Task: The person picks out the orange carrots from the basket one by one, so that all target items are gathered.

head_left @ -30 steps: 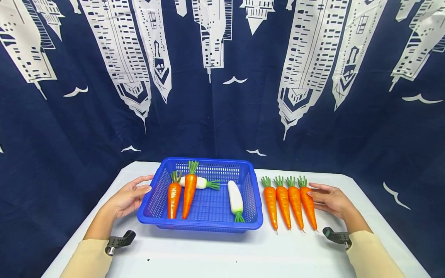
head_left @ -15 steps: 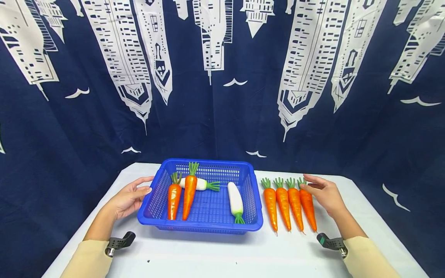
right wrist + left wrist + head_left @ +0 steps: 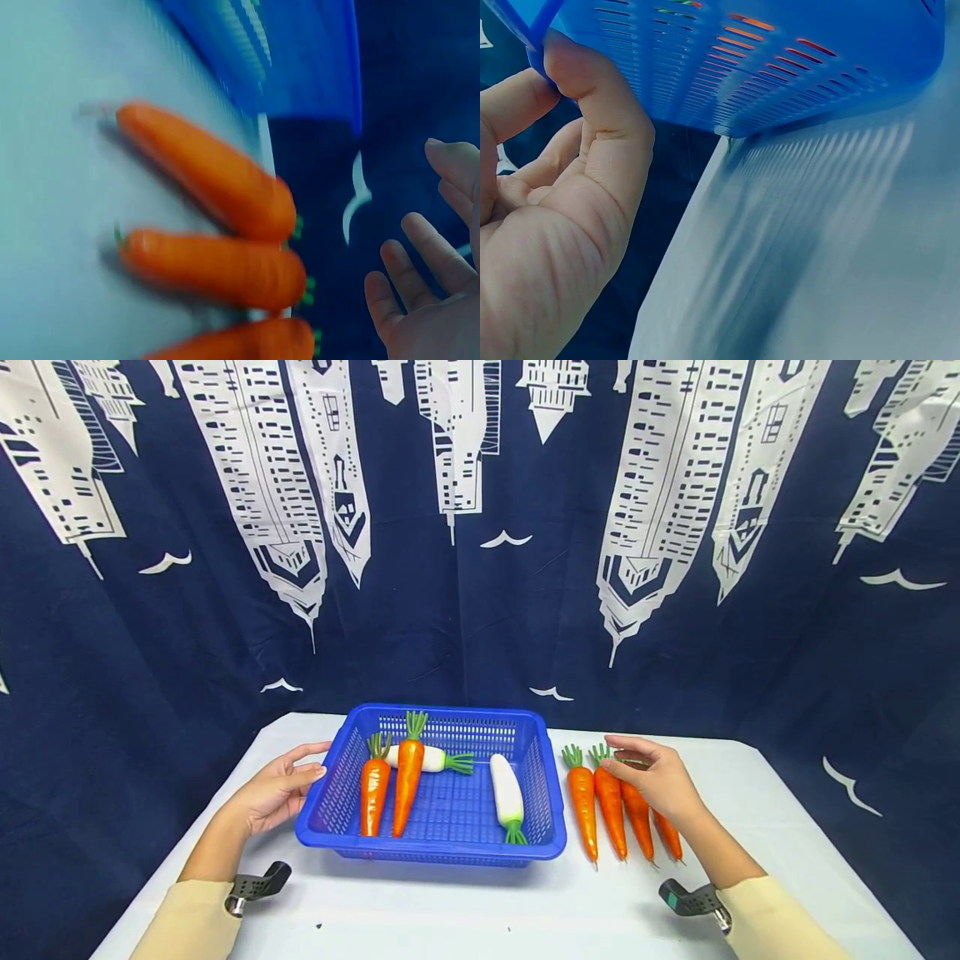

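A blue plastic basket (image 3: 450, 842) holds two orange carrots (image 3: 408, 785) and two white radishes (image 3: 507, 789) with green tops. At its left end my left hand (image 3: 273, 789) pinches the rim between thumb and fingers, as the left wrist view shows of the hand (image 3: 592, 165). Several carrots (image 3: 582, 802) lie in a row to the right of the basket, tips toward me. Over the right part of that row my right hand (image 3: 654, 781) hovers with fingers extended, holding nothing; it hides the tops of the two rightmost carrots. The right wrist view shows its fingers (image 3: 412, 289) apart from the carrots (image 3: 217, 266).
Everything rests on a white table (image 3: 420, 910). Behind it hangs a dark blue cloth (image 3: 465, 610) with white buildings and birds. A dark band with a small device sits on each wrist, the right one (image 3: 693, 900) low beside the carrots.
My right hand has moved leftward from beside the rightmost carrot to above the row. The left hand, basket and carrots have stayed in place.
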`<state>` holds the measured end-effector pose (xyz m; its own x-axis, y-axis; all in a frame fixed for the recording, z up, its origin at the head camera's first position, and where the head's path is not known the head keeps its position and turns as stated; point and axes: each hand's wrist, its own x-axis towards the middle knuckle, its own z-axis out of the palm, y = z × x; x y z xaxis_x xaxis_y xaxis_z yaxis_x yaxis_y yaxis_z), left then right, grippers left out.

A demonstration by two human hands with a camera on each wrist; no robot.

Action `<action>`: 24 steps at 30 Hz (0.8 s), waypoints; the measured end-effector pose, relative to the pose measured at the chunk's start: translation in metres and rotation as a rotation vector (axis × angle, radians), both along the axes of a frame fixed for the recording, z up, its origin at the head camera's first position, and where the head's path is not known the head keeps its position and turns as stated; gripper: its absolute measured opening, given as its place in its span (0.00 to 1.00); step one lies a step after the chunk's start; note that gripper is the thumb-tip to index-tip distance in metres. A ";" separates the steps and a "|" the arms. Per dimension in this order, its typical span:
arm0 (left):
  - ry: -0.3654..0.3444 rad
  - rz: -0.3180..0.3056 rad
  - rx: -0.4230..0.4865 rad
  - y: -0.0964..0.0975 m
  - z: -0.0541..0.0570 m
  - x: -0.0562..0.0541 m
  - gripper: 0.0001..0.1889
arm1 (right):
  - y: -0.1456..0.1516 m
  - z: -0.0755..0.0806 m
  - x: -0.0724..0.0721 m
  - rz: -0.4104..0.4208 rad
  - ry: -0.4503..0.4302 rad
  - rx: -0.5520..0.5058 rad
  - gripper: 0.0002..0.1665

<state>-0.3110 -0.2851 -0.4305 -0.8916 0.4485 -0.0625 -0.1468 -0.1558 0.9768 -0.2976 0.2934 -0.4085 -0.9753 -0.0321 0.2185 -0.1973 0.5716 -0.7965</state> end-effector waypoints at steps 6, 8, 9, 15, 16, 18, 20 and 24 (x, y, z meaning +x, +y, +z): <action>0.001 0.006 -0.006 0.000 -0.001 0.000 0.28 | -0.028 0.009 0.006 0.055 -0.037 -0.022 0.30; 0.000 0.008 -0.007 0.000 0.000 0.000 0.27 | -0.036 0.011 0.006 0.072 -0.050 -0.029 0.30; 0.002 0.008 -0.008 0.000 0.000 0.000 0.27 | -0.039 0.012 0.006 0.081 -0.056 -0.038 0.30; 0.001 0.004 0.000 0.001 0.000 0.000 0.26 | -0.060 0.016 0.009 0.141 -0.067 -0.070 0.31; 0.002 0.004 0.001 0.001 0.000 0.000 0.26 | -0.063 0.017 0.009 0.158 -0.064 -0.074 0.31; 0.004 0.002 0.002 0.001 0.000 0.000 0.26 | -0.070 0.018 0.010 0.181 -0.063 -0.085 0.30; 0.005 0.000 0.004 0.001 0.001 0.000 0.25 | -0.076 0.019 0.011 0.212 -0.058 -0.090 0.29; 0.005 0.001 0.001 0.000 0.000 0.000 0.24 | -0.087 0.022 0.011 0.244 -0.051 -0.089 0.27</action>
<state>-0.3107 -0.2847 -0.4304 -0.8926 0.4472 -0.0575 -0.1417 -0.1571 0.9774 -0.2868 0.2064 -0.3869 -0.9508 -0.2508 0.1821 -0.2793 0.4392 -0.8539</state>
